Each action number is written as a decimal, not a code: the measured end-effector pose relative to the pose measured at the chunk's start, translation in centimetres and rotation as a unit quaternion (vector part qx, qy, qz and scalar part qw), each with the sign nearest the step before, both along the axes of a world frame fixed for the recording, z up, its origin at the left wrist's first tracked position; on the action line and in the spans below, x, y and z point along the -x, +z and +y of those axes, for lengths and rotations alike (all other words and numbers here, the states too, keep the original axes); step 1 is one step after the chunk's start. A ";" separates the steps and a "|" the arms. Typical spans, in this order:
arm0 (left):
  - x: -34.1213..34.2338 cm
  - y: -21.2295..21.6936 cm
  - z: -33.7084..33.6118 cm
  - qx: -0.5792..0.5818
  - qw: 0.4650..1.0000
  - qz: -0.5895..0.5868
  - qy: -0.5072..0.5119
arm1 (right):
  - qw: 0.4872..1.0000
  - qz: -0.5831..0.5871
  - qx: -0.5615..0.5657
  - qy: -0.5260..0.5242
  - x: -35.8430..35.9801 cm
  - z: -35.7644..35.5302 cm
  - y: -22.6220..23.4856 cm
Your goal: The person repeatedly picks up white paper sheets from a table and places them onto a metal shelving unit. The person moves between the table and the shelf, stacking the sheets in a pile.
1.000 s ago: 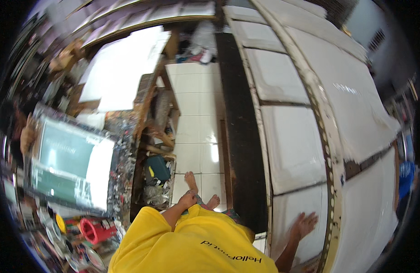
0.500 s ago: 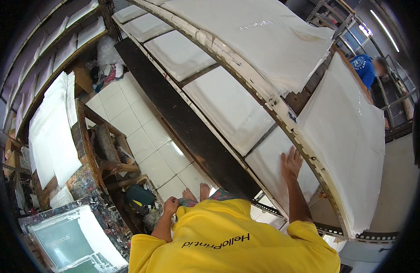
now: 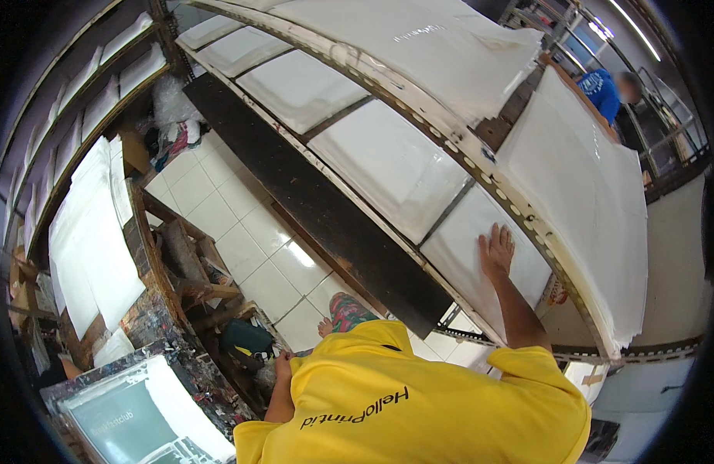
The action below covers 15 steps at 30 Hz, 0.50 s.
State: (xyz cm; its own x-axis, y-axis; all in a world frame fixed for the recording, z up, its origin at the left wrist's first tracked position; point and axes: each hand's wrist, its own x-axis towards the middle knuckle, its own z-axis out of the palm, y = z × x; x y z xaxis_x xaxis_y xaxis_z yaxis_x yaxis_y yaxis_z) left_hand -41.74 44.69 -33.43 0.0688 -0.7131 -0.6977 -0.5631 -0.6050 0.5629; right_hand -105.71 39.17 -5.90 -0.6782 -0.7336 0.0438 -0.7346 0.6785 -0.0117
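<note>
At the far left, wall shelves (image 3: 78, 116) hold flat white sheets laid one per level, apparently so each lies undisturbed. Below them a paint-spattered wooden bench (image 3: 152, 309) carries a tall stack of white sheets (image 3: 86, 240) along its left side, and at its near corner lies a framed printing screen (image 3: 133, 421) with a green mesh, flat on the bench top.

The left hand (image 3: 283, 363) hangs low beside the yellow shirt (image 3: 419, 402), close to the bench's near edge and above a dark bag (image 3: 245, 336) on the white tiled floor (image 3: 241, 232). It touches nothing that I can make out; it is small and partly hidden, so I cannot tell whether its fingers are curled or spread.

A long dark board (image 3: 310, 201) runs along the floor under the front edge of the long print table (image 3: 457, 151). White panels sit in a row on that table, divided by thin bars. The right hand (image 3: 496, 251) lies palm down on the nearest white panel (image 3: 488, 263), at the table's near end, fingers stretched out flat and slightly spread, gripping nothing; the pose reads as pressing or smoothing the surface.

Beyond the table's far rail, a thick pile of white cloth (image 3: 581, 193) is draped. At the upper right, another person in a blue shirt (image 3: 602, 89) stands by metal racks.
</note>
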 end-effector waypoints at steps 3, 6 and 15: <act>0.0 -0.4 0.9 0.003 1.000 0.015 0.014 | 1.000 0.009 0.011 -0.002 0.0 0.5 0.0; -1.5 -6.2 2.7 -0.064 0.975 0.122 0.172 | 1.000 -0.009 -0.016 -0.006 -0.7 -1.2 1.0; 1.0 6.7 1.1 -0.004 0.997 0.013 0.077 | 0.999 0.009 0.003 0.051 1.8 1.7 -2.0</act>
State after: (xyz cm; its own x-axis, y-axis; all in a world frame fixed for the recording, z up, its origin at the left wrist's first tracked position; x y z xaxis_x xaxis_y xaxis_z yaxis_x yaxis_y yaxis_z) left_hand -42.74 45.78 -26.75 0.1587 -0.6892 -0.7070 -0.4479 -0.6884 0.5706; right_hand -107.50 40.88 -7.89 -0.5990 -0.7985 0.0597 -0.8000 0.6001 -0.0012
